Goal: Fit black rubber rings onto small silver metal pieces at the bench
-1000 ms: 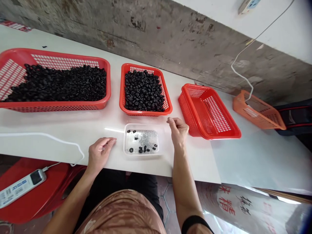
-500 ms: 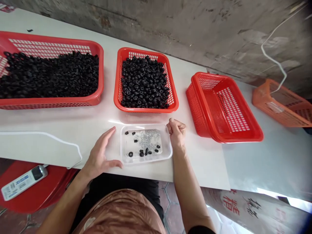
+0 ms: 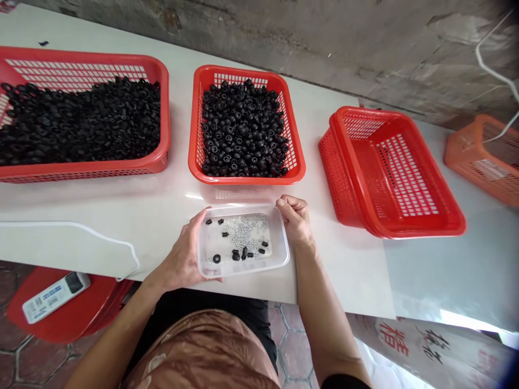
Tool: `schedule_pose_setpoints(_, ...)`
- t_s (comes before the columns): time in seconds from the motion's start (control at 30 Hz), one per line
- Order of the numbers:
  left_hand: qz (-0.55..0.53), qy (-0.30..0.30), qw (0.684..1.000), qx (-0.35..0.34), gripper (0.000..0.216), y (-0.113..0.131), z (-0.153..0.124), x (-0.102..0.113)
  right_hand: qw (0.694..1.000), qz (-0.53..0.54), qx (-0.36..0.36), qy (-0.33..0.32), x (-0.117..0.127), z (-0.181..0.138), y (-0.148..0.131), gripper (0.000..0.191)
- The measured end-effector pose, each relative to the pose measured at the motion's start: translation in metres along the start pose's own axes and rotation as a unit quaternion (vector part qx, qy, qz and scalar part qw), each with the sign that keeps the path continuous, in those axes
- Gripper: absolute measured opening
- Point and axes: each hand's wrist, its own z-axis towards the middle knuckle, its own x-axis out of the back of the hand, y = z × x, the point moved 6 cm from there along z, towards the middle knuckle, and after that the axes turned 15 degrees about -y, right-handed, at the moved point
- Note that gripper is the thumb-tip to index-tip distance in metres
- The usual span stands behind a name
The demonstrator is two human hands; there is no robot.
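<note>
Two bare hands flanked a clear, rectangular plastic tub on my feed: left hand at its left short end, right hand at its far right corner. Tub's long axis ran L–R, w/ the R end skewed slightly to the far side, so it lay crosswise btwn them. Left hand had the closer contact, wrapped round its end w/ thumb by the near side and fingertips by the far; I read that as a proper hold. Right hand was curled tight, thumb tip against the bent index, right by the rim; couldn't tell if it pinched the rim or some small bit. Also couldn't tell if the tub's base touched the white counter or was slightly up.

In the tub: a scatter of tiny clear bits, mostly mid to R, plus a few small black pieces and one black ring toward the near left corner. Straight beyond, w/ a strip of counter btwn, sat a red, squarish slotted plastic basket, heaped w/ round black beads; right hand was nearer its rim. Off L: a long red plastic basket w/ a pile of black rings. Off R, past the right hand: nested red plastic baskets.
</note>
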Motion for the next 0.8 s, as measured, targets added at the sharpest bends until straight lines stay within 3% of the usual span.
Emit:
schedule_pose_setpoints(0.23, -0.079, 0.042, 0.996, -0.026, 0.136, 0.002, -0.012, 0.004, 0.999, 0.010, 0.029, -0.029, -0.003, 0.008, 0.004, 0.059)
schedule_pose_setpoints(0.5, 0.065, 0.021, 0.994, -0.089, 0.121, 0.072, 0.002, 0.027, 0.998, 0.022, 0.054, -0.027, -0.001, 0.015, 0.007, 0.059)
schedule_pose_setpoints(0.67, 0.078, -0.018, 0.994, -0.070, 0.113, 0.072, 0.002, 0.023, 0.997, 0.024, 0.061, -0.032, -0.004, 0.016, 0.002, 0.062)
schedule_pose_setpoints(0.8, 0.072, 0.001, 0.994, -0.083, 0.112, 0.063, -0.005, 0.021, 0.997, 0.035, 0.065, -0.033, -0.005, 0.016, 0.000, 0.062)
